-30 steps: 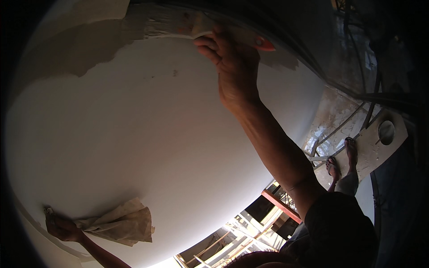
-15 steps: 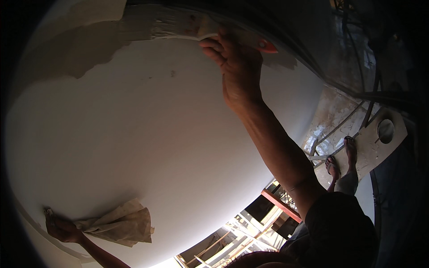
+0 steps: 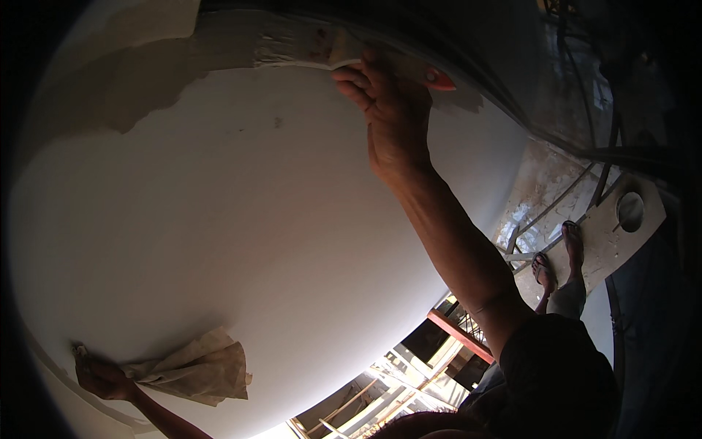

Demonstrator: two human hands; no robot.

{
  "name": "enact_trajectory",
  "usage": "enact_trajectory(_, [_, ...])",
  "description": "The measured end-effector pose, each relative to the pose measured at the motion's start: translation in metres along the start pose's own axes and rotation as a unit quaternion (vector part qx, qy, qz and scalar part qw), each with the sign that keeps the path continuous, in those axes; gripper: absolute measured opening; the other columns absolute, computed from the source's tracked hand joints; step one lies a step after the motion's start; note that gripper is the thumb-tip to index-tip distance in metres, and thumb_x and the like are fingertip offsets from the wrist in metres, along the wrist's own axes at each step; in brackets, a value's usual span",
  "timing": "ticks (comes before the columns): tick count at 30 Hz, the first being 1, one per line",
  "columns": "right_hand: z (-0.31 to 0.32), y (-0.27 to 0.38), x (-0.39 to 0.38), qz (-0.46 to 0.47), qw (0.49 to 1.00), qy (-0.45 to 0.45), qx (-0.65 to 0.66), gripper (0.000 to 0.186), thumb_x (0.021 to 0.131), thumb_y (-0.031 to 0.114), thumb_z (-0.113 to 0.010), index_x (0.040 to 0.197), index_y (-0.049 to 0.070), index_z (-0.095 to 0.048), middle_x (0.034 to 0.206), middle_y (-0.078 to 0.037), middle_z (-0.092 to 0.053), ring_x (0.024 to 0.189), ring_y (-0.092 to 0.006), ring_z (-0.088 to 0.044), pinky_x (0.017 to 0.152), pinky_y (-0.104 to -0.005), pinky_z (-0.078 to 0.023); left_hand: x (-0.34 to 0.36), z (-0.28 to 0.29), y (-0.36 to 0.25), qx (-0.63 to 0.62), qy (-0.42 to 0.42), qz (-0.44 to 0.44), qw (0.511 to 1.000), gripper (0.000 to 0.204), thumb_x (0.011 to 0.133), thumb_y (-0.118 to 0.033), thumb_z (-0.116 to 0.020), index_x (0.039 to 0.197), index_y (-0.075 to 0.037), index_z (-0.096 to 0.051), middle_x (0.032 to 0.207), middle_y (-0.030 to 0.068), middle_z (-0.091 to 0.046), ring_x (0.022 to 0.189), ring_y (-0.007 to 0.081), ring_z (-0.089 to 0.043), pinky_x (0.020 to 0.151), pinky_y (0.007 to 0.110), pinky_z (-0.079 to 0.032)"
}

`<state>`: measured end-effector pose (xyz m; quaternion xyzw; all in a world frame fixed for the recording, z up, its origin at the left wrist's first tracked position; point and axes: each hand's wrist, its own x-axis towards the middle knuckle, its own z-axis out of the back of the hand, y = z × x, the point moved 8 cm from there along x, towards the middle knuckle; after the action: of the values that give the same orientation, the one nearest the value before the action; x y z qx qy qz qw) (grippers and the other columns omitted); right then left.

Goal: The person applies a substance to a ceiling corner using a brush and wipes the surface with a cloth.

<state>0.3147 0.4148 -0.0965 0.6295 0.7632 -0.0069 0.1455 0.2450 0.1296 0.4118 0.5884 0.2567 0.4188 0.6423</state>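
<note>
My right hand (image 3: 391, 110) is raised to the upper edge of a smooth white surface (image 3: 256, 212), closed round the handle of a wide flat paintbrush (image 3: 296, 42). The brush has pale bristles lying along that edge and a red handle end pointing right. Left of the bristles spreads a darker, wet-looking grey patch (image 3: 139, 88). Low on the left, my left hand (image 3: 104, 379) is closed on a wrinkled beige cloth (image 3: 201, 366), which fans out to the right over the white surface. Part of the left fingers lies in shadow.
My sandalled feet (image 3: 545, 271) stand on a pale board (image 3: 610, 238) at the right. A round container (image 3: 629, 212) sits near the board's far end. Thin dark bars (image 3: 603, 183) cross beside it. Below, a red beam (image 3: 461, 336) and lit framing show through a gap.
The paintbrush and my right hand have shifted slightly to the right along the upper edge. My left hand and the cloth look almost unmoved.
</note>
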Motion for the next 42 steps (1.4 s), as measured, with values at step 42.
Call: enact_trajectory(42, [0.042, -0.004, 0.001, -0.022, 0.999, -0.05, -0.002, 0.02, 0.093, 0.02, -0.058, 0.103, 0.002, -0.059, 0.093, -0.008, -0.064, 0.088, -0.0173, -0.064, 0.083, -0.0332, -0.051, 0.0, -0.001, -0.001, 0.002, 0.012, 0.028, 1.0, 0.023, 0.098, -0.007, -0.044, 0.103, 0.008, -0.061, 0.103, 0.0179, -0.063, 0.091, 0.0264, -0.066, 0.084, 0.036, -0.055])
